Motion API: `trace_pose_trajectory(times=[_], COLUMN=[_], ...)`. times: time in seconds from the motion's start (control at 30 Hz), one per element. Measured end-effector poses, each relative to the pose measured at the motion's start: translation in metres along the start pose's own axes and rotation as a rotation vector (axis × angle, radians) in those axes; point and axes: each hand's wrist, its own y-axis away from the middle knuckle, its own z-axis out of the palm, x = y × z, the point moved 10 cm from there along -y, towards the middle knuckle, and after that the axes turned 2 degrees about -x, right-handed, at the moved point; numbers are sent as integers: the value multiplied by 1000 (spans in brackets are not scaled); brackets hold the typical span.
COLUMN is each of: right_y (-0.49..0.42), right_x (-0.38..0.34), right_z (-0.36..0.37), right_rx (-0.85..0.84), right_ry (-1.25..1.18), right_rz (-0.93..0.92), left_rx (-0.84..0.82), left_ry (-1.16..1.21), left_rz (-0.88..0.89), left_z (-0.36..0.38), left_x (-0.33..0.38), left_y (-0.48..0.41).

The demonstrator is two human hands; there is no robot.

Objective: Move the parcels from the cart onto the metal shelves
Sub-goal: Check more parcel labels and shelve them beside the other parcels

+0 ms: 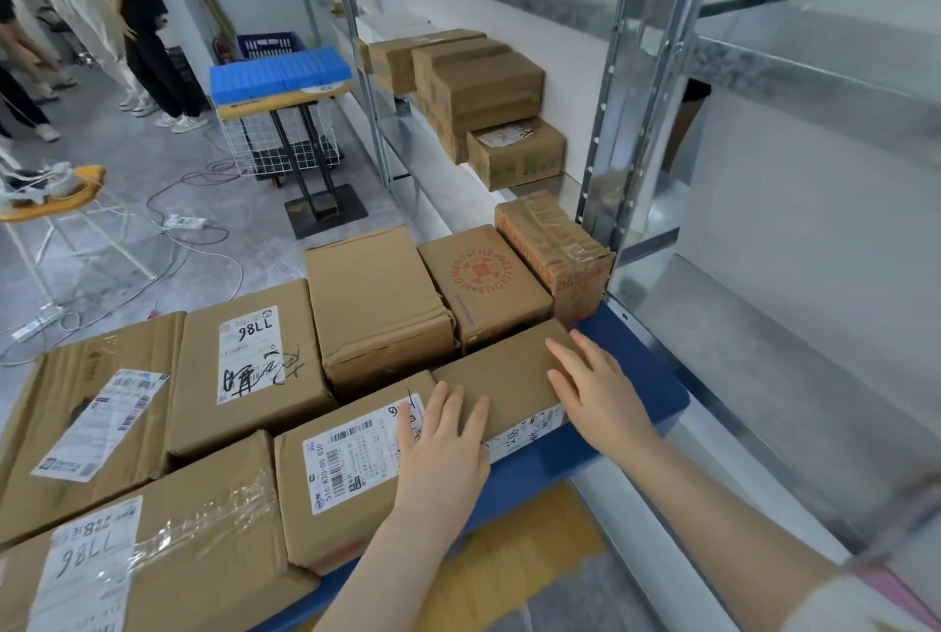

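A: Shelving progressing? A few boxes point(489, 86) are sitting on the metal shelves point(550, 183).
B: Barely. Most parcels are crowding the cart point(641, 377); left hand point(443, 433) and right hand point(596, 392) are lying flat, grip open, on the near parcel point(509, 377).

A blue cart point(641, 372) carries 8 cardboard parcels point(377, 305) packed edge to edge. On the far metal shelf point(570, 183), more brown boxes point(489, 92) sit stacked.
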Motion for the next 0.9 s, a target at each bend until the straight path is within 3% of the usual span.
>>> trace_pose_trajectory(times=[0.2,0.37,0.47,0.6,0.73,0.9], right_y=[67,173,235,294,307,293], right_x=[48,117,150,183,190,203], right_z=[-62,-147,-175,-188,-184,-179], right_rx=[39,248,320,353,381,356], right_ry=[25,39,32,35,43,68], right_rz=[198,455,595,723,727,789], left_rx=[40,81,5,-40,-107,-196], left_ry=[-30,66,131,202,173,146], left_rz=[99,413,559,667,783,772], left_z=[-10,-28,-31,-38,-34,-26], left_x=[47,176,248,318,369,398], left_y=[-7,-12,0,20,31,25])
